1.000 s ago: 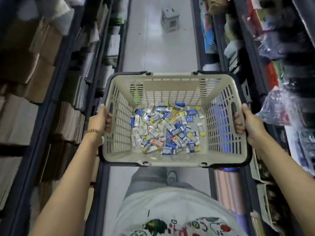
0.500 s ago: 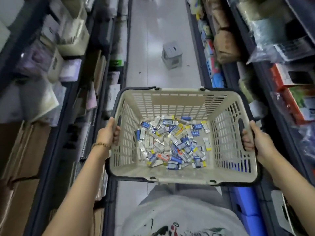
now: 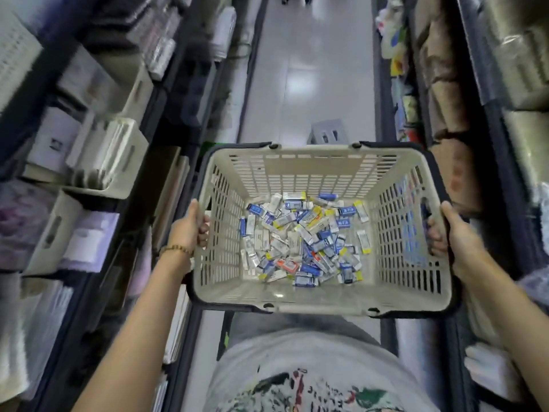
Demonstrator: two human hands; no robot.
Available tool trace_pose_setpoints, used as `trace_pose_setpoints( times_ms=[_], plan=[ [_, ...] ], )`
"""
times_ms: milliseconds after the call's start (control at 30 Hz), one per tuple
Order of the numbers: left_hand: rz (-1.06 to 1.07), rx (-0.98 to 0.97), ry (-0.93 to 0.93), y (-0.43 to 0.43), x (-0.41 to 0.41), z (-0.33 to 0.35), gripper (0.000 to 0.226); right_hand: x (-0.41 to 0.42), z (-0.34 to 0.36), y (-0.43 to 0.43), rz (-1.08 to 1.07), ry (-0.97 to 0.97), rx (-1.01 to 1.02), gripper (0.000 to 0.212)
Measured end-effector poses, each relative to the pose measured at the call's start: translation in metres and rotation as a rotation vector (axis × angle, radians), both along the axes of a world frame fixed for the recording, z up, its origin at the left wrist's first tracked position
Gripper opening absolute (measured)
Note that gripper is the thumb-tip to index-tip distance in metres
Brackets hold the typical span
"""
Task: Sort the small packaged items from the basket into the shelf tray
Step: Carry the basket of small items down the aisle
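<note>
Head view: left hand [image 3: 187, 230] and right hand [image 3: 454, 236] each curl their grip round a side rim of the basket [image 3: 312, 173]; small packets [image 3: 300, 242] lie heaped between them.

Single view, head-worn, wide-angle. Looks forward and steeply down along the aisle floor [image 3: 309, 84], between the left shelving [image 3: 98, 162] and the right shelving [image 3: 505, 84]. Hangs near, almost straight above the basket [image 3: 312, 173], centred in the frame with the open top facing the lens. Takes in both forearms, rising from the lower corners to the left grip [image 3: 188, 230] and the right grip [image 3: 457, 236] at the basket's side rims. Catches the wearer's own shirt [image 3: 312, 367] along the bottom edge and a stool [image 3: 325, 133] just beyond the far rim. Bends and blurs toward the frame's sides.
</note>
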State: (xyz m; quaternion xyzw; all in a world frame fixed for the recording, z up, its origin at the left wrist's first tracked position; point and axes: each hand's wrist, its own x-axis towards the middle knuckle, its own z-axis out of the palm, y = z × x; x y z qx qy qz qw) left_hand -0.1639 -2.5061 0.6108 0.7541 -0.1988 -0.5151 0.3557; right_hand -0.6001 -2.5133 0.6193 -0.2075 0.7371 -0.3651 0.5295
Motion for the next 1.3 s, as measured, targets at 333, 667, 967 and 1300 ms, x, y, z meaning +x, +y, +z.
trace_pose_setpoints(
  times_ms=[333,667,967,1300],
  plan=[
    [0.144,0.027,-0.011,-0.269,0.045,-0.012,0.053,0.058,0.000,-0.313,0.072,0.041,0.010,0.046],
    [0.392,0.028,-0.005,-0.422,0.076,-0.005,0.053,0.110,0.013,-0.571,0.324,0.133,-0.018,0.046],
    [0.759,0.054,-0.033,-0.481,0.058,-0.011,0.051,0.176,0.004,-0.760,0.752,0.060,0.027,0.047],
    [0.986,0.057,0.038,-0.492,0.047,-0.035,0.050,0.237,-0.016,-0.839,0.962,0.065,0.040,0.046]
  ],
)
